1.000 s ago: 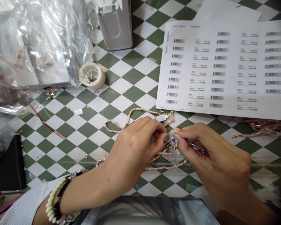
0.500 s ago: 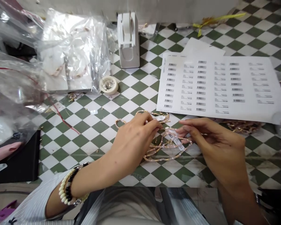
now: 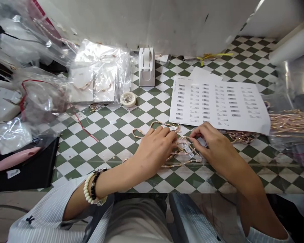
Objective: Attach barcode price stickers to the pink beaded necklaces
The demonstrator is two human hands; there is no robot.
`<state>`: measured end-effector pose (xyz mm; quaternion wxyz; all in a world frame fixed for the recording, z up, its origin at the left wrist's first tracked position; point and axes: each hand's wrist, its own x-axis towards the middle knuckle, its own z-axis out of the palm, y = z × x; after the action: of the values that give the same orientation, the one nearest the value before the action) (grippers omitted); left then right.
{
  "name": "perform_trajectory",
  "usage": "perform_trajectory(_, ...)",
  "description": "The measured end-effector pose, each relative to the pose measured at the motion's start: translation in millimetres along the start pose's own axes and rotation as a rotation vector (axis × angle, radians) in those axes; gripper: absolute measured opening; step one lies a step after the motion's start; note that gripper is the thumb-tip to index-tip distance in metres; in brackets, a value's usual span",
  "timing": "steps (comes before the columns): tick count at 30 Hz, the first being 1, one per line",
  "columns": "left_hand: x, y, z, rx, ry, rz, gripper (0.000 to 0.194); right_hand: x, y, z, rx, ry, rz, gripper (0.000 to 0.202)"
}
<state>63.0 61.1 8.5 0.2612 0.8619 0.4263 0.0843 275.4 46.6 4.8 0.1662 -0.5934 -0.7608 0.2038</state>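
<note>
Pink and gold beaded necklaces (image 3: pixel 181 164) lie in loose loops on the checkered table, under and between my hands. My left hand (image 3: pixel 154 144) is closed, its fingertips pinching the necklace's end from the left; the fingers partly hide the grip. Across a small gap, the thumb and forefinger of my right hand (image 3: pixel 214 143) pinch the same strand. A small white barcode tag (image 3: pixel 189 151) hangs on the beads below the fingertips. Just behind my left hand rests another beaded strand (image 3: pixel 136 134), with a white tag (image 3: pixel 172 128) on it.
A printed barcode label sheet (image 3: pixel 220 104) lies behind my right hand. Further back are a tape dispenser (image 3: pixel 147 77), a tape roll (image 3: pixel 128 99) and bagged jewellery cards (image 3: pixel 98 74). Pink pliers-like handle (image 3: pixel 17 160) on a black mat at left; more bead strands (image 3: pixel 291 123) at right.
The camera view has tilted up and shifted, so the table things appear lower and smaller. My right hand's fingers have curled in closer around the strand. My left hand stays at the necklaces.
</note>
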Motion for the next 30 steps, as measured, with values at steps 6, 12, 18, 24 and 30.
perform_trajectory(6,-6,3,-12.0,-0.691,0.155,0.004,0.02,-12,-27,-22,0.447,-0.019,0.055,0.013)
perform_trajectory(12,-19,5,-29.3,-1.047,0.134,-0.063,0.007,-9,-53,-21,0.819,0.003,0.069,0.016)
perform_trajectory(18,-27,-1,-37.8,-1.21,0.064,-0.072,0.013,-8,-65,-11,0.857,0.129,0.114,0.009)
perform_trajectory(24,-32,-8,-43.7,-1.119,-0.031,-0.158,0.029,-13,-83,-2,0.755,0.196,0.157,0.025)
perform_trajectory(30,-34,-15,-45.4,-1.04,-0.09,-0.141,0.039,-8,-94,4,1.039,0.107,0.426,0.018)
